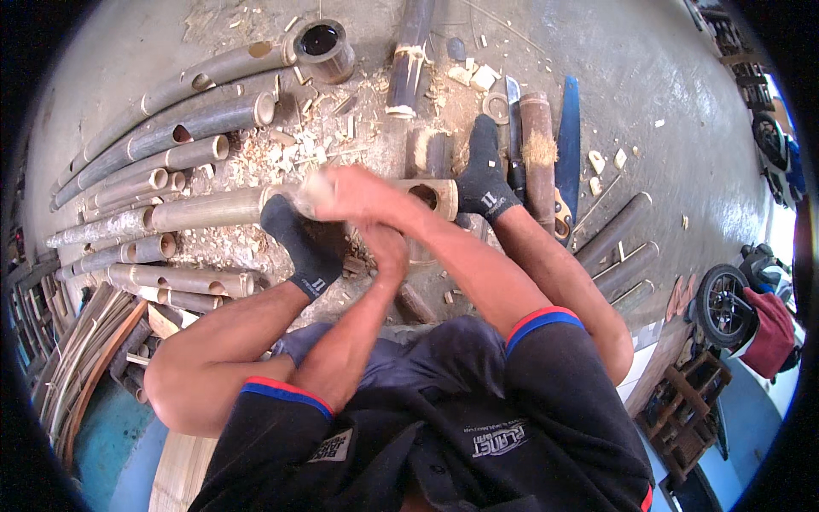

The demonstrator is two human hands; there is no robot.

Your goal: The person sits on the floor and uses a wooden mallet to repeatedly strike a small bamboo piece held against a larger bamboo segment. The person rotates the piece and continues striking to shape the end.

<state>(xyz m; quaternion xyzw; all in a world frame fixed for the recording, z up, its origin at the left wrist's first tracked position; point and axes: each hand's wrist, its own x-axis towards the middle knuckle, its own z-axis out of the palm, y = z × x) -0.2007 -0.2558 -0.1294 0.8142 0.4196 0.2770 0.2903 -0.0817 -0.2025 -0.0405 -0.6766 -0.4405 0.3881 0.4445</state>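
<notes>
A long bamboo tube (205, 210) lies crosswise in front of me, with a round hole (423, 196) cut near its right end. My left sock-covered foot (299, 239) rests against it, and my right foot (488, 166) is by its right end. My right hand (343, 191) reaches across to the left above the tube, smeared by motion. It is closed around something pale that I cannot make out. Below my right forearm, my left hand (386, 247) is close to the tube's near side; its fingers are mostly hidden.
Several bamboo tubes with cut holes (183, 134) lie at left. A bamboo cup of dark liquid (324, 49) stands at the back. Wood shavings (281, 145) litter the floor. A knife (514, 128), a bamboo piece (537, 154) and a blue-bladed saw (568, 136) lie right of my foot.
</notes>
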